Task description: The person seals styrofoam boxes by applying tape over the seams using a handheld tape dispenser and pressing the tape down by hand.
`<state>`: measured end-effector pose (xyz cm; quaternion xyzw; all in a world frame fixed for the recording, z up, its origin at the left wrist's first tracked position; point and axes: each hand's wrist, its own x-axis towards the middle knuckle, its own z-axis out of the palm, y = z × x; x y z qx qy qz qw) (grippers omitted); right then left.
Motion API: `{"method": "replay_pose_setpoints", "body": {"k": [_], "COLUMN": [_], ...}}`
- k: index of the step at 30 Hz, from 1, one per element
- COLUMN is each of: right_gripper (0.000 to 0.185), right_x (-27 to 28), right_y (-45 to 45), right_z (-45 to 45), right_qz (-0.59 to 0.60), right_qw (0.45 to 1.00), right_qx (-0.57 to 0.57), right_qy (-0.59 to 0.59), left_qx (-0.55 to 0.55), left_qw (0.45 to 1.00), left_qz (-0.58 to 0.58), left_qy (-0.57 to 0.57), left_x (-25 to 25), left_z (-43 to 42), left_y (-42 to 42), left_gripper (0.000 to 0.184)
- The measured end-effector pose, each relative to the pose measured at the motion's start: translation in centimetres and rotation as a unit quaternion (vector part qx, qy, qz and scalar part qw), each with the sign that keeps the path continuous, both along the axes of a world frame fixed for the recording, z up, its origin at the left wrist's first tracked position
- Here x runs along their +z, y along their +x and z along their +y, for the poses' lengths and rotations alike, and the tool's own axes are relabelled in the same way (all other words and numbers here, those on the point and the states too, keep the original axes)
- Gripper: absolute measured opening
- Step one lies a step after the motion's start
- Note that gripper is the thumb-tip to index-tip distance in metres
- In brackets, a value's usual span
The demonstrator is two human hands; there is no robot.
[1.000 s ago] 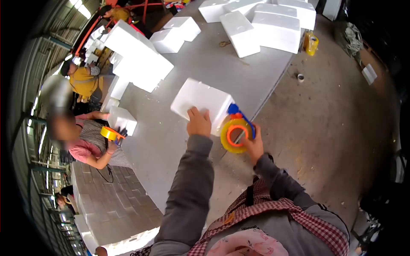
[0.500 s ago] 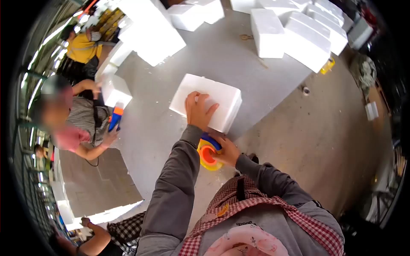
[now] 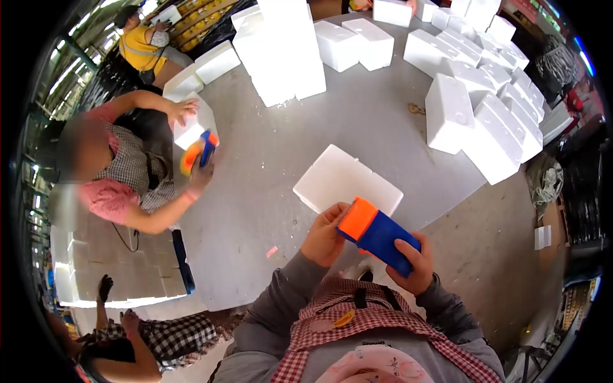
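Note:
My right hand (image 3: 416, 265) is wrapped round the blue body of a blue and orange tape dispenser (image 3: 383, 242), held in front of my apron. At its orange serrated end, my left hand (image 3: 324, 236) has its fingers pinched together against the edge; whatever lies between them is hidden. Just beyond both hands a white foam box (image 3: 345, 177) rests on the grey table (image 3: 255, 210). The dispenser overlaps the box's near edge in view.
Stacked white foam boxes (image 3: 450, 115) crowd the table's far right, and taller stacks (image 3: 281, 57) stand at the back. On the left a co-worker (image 3: 128, 159) holds another tape dispenser (image 3: 203, 152) against a box (image 3: 195, 121). A pink scrap (image 3: 272, 251) lies on the table.
My left hand has let go of the foam box and come back to the dispenser. The dispenser is raised and turned, its orange end toward my left hand. My view has shifted too.

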<state>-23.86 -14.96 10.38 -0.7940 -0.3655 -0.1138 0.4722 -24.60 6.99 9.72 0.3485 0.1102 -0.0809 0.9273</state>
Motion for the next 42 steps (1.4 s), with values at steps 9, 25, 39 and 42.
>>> {"method": "replay_pose_setpoints", "body": {"k": [9,25,39,42], "right_gripper": [0.060,0.063,0.069,0.067], "right_x": [6.6,-0.7,-14.7,-12.8], "right_y": [7.1,1.8,2.0,-2.7], "right_z": [5.7,-8.5,-2.5,1.4], "right_qz": [0.065,0.143,0.389,0.412], "right_qw": [0.947,0.963,0.822,0.774], "right_qx": [-0.041,-0.022,-0.183,-0.169], "right_qy": [-0.311,-0.230,0.373,0.450], "left_qx": [-0.029,0.092,0.031,-0.005], "left_qw": [0.880,0.794,0.416,0.329], "left_qz": [-0.049,-0.083,-0.104,0.096], "left_qy": [0.471,0.595,0.903,0.939], "left_x": [-17.6,-9.2,-3.4,-1.4], "left_z": [17.0,9.4,3.7,0.3], "left_y": [12.4,4.1,18.5,13.8], "left_gripper": [0.008,0.051,0.052,0.058]}}
